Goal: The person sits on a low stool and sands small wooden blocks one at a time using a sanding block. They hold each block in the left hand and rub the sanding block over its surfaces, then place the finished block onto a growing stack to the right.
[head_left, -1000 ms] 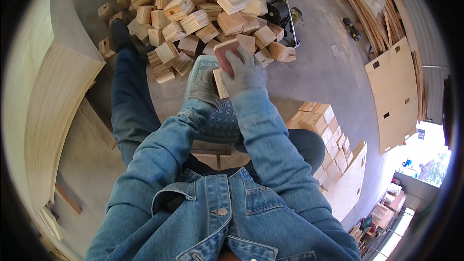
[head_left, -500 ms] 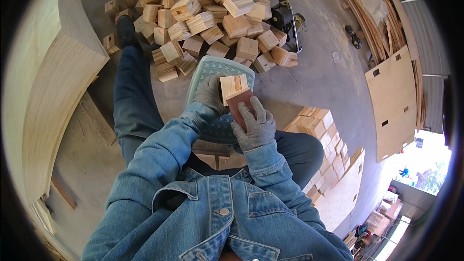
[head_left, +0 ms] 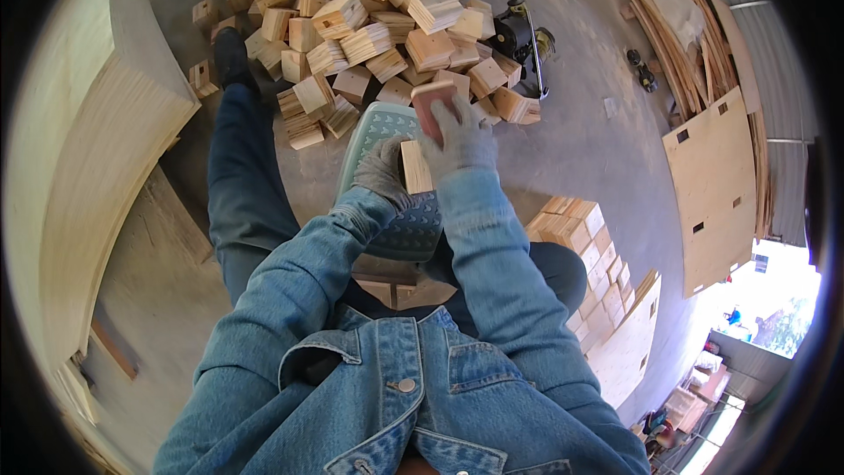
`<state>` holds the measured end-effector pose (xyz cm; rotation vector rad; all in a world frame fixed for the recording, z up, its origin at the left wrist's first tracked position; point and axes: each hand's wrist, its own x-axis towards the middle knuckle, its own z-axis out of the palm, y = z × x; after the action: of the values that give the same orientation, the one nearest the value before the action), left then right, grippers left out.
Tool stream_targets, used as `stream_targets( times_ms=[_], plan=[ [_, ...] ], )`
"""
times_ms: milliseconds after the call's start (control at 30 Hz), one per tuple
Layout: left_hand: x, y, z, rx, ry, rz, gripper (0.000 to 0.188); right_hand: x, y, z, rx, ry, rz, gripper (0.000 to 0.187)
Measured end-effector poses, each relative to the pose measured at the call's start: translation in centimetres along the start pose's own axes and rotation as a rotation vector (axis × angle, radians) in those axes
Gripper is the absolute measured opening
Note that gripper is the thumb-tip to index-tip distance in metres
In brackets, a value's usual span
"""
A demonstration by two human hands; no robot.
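In my gloved left hand (head_left: 384,173) is a pale wooden block (head_left: 416,168), gripped from its left side above a green plastic stool (head_left: 365,135). My gloved right hand (head_left: 464,135) is wrapped round a flat reddish-brown sanding block (head_left: 432,107), raised beyond the far end of the wooden block. The right hand and wrist cover part of the wooden block's right side. Both hands wear grey gloves.
A heap of loose wooden blocks (head_left: 343,18) lies on the floor ahead, with a black power tool (head_left: 517,35) at its right. Neatly stacked blocks (head_left: 602,264) stand by my right knee. A tall plywood stack (head_left: 114,141) rises at the left; boards (head_left: 712,193) lean at right.
My right hand has moved forward and up with the sanding block, from the wooden block's near right side to past its far end. The left hand has stayed nearly in place.
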<state>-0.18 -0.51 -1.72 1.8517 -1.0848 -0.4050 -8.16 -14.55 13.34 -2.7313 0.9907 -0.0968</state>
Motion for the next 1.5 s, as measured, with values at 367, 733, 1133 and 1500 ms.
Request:
stream_targets(
  times_ms=[367, 733, 1133, 1500],
  plan=[
    [0.2, 1.7, -0.5, -0.143, -0.097, -0.074, 0.096, -15.6, 1.5, -0.1, 0.052, 0.138, -0.140, 0.064],
    [0.0, 1.0, -0.1, -0.007, 0.008, -0.016, 0.100, 1.3, 0.9, 0.8, 0.028, 0.046, -0.010, 0.063],
    [0.3, 1.0, 0.1, -0.179, -0.030, -0.041, 0.102, -15.9, 1.5, 0.0, 0.063, 0.128, -0.133, 0.065],
    [0.2, -0.8, 0.4, -0.196, -0.041, -0.071, 0.096, -1.3, -1.3, -0.2, -0.006, 0.030, -0.044, 0.062]
  ],
)
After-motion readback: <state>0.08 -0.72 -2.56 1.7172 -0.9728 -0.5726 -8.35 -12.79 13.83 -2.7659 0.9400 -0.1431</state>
